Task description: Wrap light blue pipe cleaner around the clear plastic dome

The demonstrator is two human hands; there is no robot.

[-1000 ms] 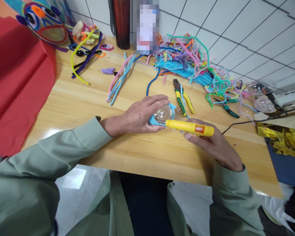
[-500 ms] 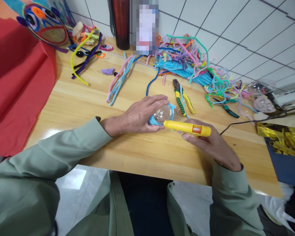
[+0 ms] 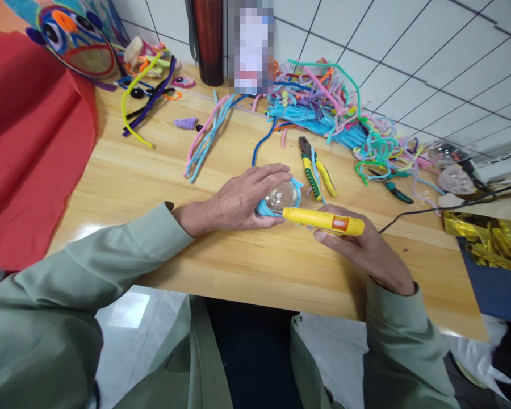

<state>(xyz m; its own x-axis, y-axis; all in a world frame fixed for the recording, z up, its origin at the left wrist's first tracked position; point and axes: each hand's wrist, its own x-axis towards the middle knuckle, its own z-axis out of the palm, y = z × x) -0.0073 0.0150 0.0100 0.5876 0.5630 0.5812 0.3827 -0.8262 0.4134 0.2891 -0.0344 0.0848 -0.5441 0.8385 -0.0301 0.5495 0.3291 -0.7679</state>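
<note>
My left hand (image 3: pixel 242 199) is closed around a clear ball (image 3: pixel 281 196) with light blue pipe cleaner (image 3: pixel 269 210) wrapped about it. The fingers curl over the ball's far side and the thumb lies along its near side. A yellow glue gun (image 3: pixel 323 221) is gripped in my right hand (image 3: pixel 361 244), its nozzle end at the ball's near right edge. Whether the tip touches the ball I cannot tell. Just beyond the glue gun lie pliers (image 3: pixel 310 176) with green and yellow handles, a light blue pipe cleaner resting across them.
Behind is a heap of coloured pipe cleaners (image 3: pixel 323 108) against the tiled wall. Several pink and blue pipe cleaners (image 3: pixel 210 136) lie left of it. A dark red flask (image 3: pixel 210 45) stands at the back. Red cloth (image 3: pixel 34 153) covers the left side. A black cord (image 3: pixel 430 212) runs off right.
Both hands, the ball and the glue gun hold nearly the same place. The whole view has shifted very slightly.
</note>
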